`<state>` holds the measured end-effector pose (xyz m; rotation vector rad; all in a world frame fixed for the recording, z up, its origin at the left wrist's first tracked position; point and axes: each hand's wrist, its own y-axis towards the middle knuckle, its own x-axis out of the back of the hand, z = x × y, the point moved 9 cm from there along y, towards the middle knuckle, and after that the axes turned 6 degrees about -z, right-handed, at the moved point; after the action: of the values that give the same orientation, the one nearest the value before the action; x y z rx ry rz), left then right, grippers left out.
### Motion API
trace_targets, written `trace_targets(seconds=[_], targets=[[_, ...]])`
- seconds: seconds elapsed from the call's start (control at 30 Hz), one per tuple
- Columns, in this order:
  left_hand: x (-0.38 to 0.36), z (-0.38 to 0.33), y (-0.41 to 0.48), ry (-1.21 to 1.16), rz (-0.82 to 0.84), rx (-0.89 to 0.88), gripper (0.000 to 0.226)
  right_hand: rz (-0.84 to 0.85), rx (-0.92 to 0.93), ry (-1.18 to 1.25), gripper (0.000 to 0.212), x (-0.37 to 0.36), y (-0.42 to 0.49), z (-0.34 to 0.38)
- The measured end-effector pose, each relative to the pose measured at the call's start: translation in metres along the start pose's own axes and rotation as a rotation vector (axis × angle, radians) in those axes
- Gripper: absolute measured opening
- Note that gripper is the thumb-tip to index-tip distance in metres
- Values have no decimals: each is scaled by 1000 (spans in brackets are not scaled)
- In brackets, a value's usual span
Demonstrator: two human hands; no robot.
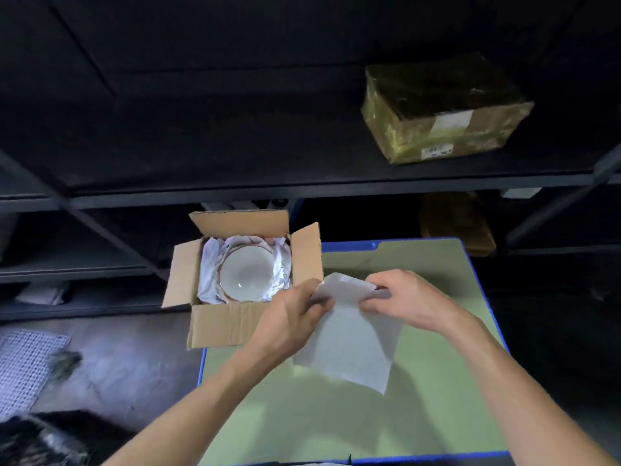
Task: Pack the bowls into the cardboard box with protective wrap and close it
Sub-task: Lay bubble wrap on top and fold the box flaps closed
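- While both hands meet above the green tabletop (420,415), the left hand (295,317) pinches the top edge of a white sheet of paper (353,348) between its thumb and curled fingers.
- At three o'clock from it, the right hand (410,302) grasps the same top edge, its fingers curled into the paper.
- From the two hands the sheet hangs toward six o'clock, with its lower corners free over the tabletop.
- At ten o'clock from the hands, just beside the left one, stands the cardboard box (221,324) with all four flaps open. It sits at the far left corner of the tabletop, and its near flap reaches past the blue rim.
- Inside the box a white bowl (247,274) sits mouth up, with another rim showing under it.
- Crumpled white wrapping (208,277) lies around the bowl, against the box walls.
- At one o'clock, well apart, a taped parcel (443,109) rests on a dark shelf (302,190).
- At eight o'clock, a pale mesh mat (23,364) lies on the floor.
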<state>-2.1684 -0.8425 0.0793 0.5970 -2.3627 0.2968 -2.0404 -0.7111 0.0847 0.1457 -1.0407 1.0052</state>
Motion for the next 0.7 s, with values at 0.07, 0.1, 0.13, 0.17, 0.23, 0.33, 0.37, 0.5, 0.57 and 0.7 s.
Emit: trace_targets(seconds=[0.07,0.1,0.13,0.17,0.23,0.33,0.37,0.5,0.57,0.7], targets=[[23,9,-2,-34,-51,38,26,9,60,-16,21,6,9,22],[34,16,-4,-50,-78,59,28,14,90,-17,15,8,14,34],[44,24,-6,-54,-105,87,31,20,111,-11,11,10,19,45],[55,32,-8,-56,-135,120,35,22,128,2,8,10,24,55],[74,48,-14,-69,-203,191,44,-5,155,37,5,11,34,74],[97,71,-23,-123,-283,276,51,-76,174,167,7,8,47,101],[104,79,-26,-134,-306,301,51,-92,172,234,15,5,51,108],[127,103,-31,-216,-351,350,17,-166,98,413,36,-13,63,119],[138,107,-29,-231,-364,346,12,-169,43,414,55,-25,64,122],[149,114,-18,-263,-359,316,24,-191,10,366,80,-44,62,135]])
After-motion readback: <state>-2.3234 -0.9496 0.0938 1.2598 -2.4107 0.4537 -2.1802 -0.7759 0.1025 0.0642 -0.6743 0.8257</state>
